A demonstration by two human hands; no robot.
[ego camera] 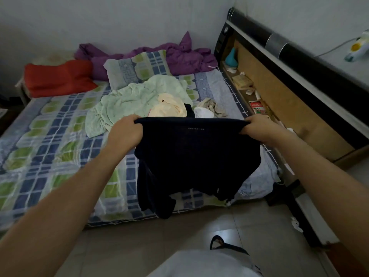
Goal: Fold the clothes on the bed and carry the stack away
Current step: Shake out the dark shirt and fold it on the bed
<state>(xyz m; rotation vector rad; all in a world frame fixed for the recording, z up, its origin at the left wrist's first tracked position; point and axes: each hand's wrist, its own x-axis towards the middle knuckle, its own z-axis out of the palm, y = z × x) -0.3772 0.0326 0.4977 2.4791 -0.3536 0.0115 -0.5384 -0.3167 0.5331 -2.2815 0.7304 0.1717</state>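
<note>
Navy cloth, a dark garment (195, 156), hangs in the air over the near edge of the bed (50, 136). I see my left hand (125, 132) and right hand (259, 127) each with fingers clenched around a top corner, stretching the edge taut. A small white printed line near that edge is too tiny to read. Behind lie a mint green cloth (129, 100), cream garment (169, 108) and white pieces (207, 109). A red packet (257, 106) on the headboard shelf bears unreadable lettering.

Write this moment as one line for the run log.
phase: folding | left hand: grips dark garment top edge | right hand: grips same edge | garment: spread, hanging over bed | unfolded: green cloth
</note>
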